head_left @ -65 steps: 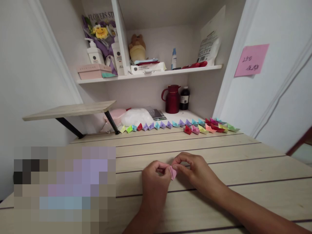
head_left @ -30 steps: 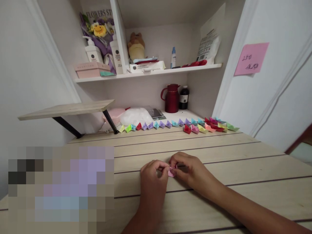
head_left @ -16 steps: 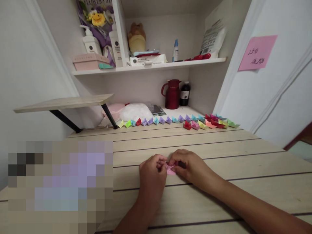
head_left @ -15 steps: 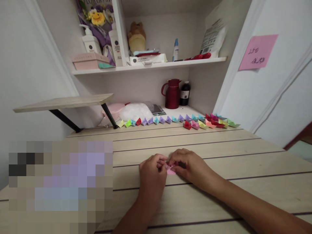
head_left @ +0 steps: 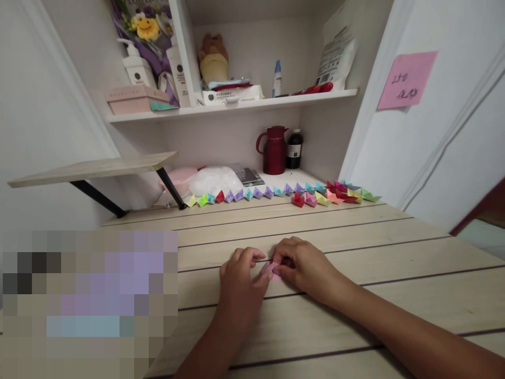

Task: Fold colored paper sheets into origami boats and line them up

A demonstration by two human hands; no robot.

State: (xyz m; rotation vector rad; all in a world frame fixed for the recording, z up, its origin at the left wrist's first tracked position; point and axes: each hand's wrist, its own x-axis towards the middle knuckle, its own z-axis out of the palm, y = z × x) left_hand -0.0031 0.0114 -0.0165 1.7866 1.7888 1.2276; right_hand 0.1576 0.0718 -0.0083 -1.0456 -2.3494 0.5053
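A small folded piece of pink paper (head_left: 269, 268) is low over the middle of the desk, between my hands. My right hand (head_left: 305, 267) pinches its right side between thumb and fingers, hiding part of it. To the left, my left hand (head_left: 241, 279) has its index finger lifted away from its thumb. The thumb tip is at the paper's left edge; whether it touches cannot be made out. Beyond my hands, folded paper boats (head_left: 268, 192) in several colours stand in a line along the desk's back, with a shorter row of boats (head_left: 321, 198) at the right.
A small raised wooden shelf (head_left: 94, 167) on black legs stands at the left. Behind the boats are a dark red jug (head_left: 274, 151), a dark bottle (head_left: 294, 150) and a white bundle (head_left: 216, 180). A pink note (head_left: 408, 80) hangs at the right. Blurred blocks hide the lower left.
My left fingers have come off the pink paper and spread from the thumb. The right hand keeps its pinch. The whole view has shifted slightly, so the background sits further left.
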